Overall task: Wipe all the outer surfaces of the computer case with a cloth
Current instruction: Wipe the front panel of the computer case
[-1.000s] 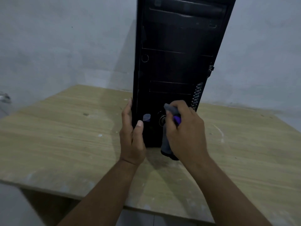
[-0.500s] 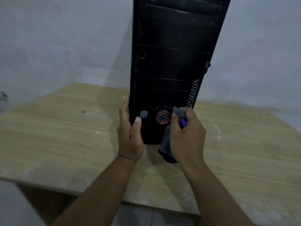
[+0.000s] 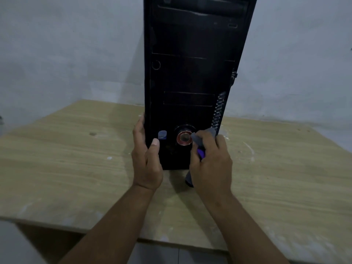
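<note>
Black tower computer case (image 3: 190, 73) stood upright near the middle of a pale, wood-grained tabletop (image 3: 66, 168), its glossy front panel toward the camera. The left hand (image 3: 146, 164) gripped its lower left edge, thumb flat on the front and the other fingers (image 3: 140, 126) wrapped round the side. The right hand (image 3: 211, 166) held a soft grey cloth (image 3: 200, 138) bunched in curled fingers (a purple patch showed between them). Its folded corner was pressed to the panel just right of the round, copper-rimmed power button (image 3: 184, 138). The cloth's loose tail hung below the hand by the case's bottom corner. A small bluish sticker (image 3: 162, 134) sat left of the button. A ribbed vent strip (image 3: 219, 111) ran up the right edge. White specks scuffed the tabletop.
</note>
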A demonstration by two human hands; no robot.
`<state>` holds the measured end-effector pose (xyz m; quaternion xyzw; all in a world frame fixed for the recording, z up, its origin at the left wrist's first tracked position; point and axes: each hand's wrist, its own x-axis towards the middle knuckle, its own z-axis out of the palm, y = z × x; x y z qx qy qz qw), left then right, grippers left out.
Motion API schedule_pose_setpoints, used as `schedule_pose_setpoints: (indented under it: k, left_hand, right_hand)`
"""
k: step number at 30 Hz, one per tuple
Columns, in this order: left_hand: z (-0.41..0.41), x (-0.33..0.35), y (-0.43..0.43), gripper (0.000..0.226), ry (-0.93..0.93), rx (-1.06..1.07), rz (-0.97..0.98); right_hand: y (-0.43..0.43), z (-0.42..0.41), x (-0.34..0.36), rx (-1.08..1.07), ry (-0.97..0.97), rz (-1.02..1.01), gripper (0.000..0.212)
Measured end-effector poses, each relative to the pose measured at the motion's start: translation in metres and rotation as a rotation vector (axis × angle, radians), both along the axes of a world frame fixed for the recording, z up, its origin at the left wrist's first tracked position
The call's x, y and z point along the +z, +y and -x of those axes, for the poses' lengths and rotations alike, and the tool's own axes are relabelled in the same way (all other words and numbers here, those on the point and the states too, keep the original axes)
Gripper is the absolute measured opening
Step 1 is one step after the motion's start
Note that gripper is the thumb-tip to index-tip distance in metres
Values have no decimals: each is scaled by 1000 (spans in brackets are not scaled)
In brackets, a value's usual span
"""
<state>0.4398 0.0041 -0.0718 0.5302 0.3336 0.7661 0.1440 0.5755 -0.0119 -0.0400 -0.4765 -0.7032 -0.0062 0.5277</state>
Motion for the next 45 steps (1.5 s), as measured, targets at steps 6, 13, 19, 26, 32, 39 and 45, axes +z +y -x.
schedule_pose_setpoints:
  k: [6, 13, 19, 26, 32, 39, 45]
  left_hand:
    - [-1, 2, -1, 66, 15, 9, 2]
    - [-4, 5, -5, 66, 15, 8, 9]
    - [-3, 2, -6, 68, 27, 29, 34]
    - [-1, -2, -2, 68, 43, 69, 47]
    - [-2, -1, -2, 67, 22, 60, 32]
    - [-1, -1, -4, 68, 30, 63, 41]
    - [0, 0, -4, 70, 41, 63, 54]
  right_hand:
    - [-3, 4, 40, -49, -323, 31, 23]
    - [-16, -2, 50, -103, -482, 129, 23]
    - [-13, -1, 47, -101, -307, 269, 26]
    - [-6, -4, 63, -38, -309, 310, 14]
    - [-14, 4, 76, -130, -711, 145, 21]
    - [-17, -6, 75, -104, -743, 293, 6]
    - [-13, 12, 6, 121, -246, 548, 15]
